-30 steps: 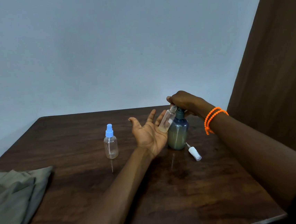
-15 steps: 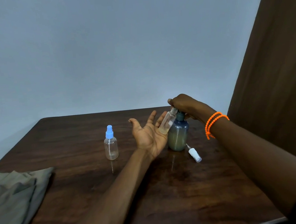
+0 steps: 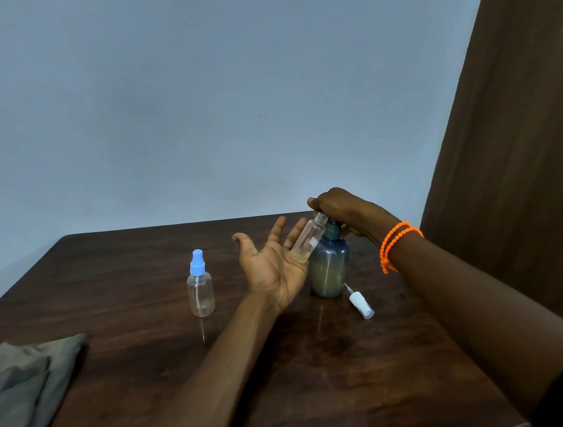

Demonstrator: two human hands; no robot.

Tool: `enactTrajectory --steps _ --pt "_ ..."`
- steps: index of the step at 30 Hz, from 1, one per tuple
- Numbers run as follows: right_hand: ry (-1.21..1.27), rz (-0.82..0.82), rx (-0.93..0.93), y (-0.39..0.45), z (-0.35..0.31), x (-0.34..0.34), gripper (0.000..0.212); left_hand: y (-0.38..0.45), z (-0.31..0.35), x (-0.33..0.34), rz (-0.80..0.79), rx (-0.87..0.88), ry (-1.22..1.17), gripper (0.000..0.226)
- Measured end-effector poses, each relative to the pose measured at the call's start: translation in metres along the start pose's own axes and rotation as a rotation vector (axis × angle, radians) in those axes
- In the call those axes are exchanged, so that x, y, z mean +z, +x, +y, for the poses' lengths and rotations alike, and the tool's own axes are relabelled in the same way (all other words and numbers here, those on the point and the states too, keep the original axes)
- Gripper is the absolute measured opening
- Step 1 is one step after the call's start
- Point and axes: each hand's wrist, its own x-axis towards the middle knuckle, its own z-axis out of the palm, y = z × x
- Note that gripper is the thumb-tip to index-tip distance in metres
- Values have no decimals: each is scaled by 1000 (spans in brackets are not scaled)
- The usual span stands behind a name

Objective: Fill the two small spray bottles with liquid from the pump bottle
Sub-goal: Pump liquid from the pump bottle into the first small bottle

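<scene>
Scarcely shifted uncapped spray bottle [image 3: 305,242], mouth up-right under pump bottle [image 3: 330,267], across flat-open left hand [image 3: 273,264]; right hand [image 3: 338,206] gripping pump.

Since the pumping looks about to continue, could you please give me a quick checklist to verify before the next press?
1. Small clear uncapped bottle tilted with its mouth under the pump nozzle: ok.
2. Left hand supports it on the open palm, not gripped: not ok, it may slip.
3. Right hand on top of the dark green pump bottle: ok.
4. Pump bottle upright on the dark wooden table: ok.
5. White spray cap lying within reach: ok.
6. Blue-capped clear spray bottle uncapped for filling: not ok.
</scene>
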Motion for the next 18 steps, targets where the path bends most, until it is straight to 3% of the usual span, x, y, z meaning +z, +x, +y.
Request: enactTrajectory --steps 13,18 --pt "-45 23 26 -5 -2 3 19 -2 1 -1 7 14 39 100" --pt "-98 0 21 -3 -7 -2 28 -1 3 0 7 16 25 100"
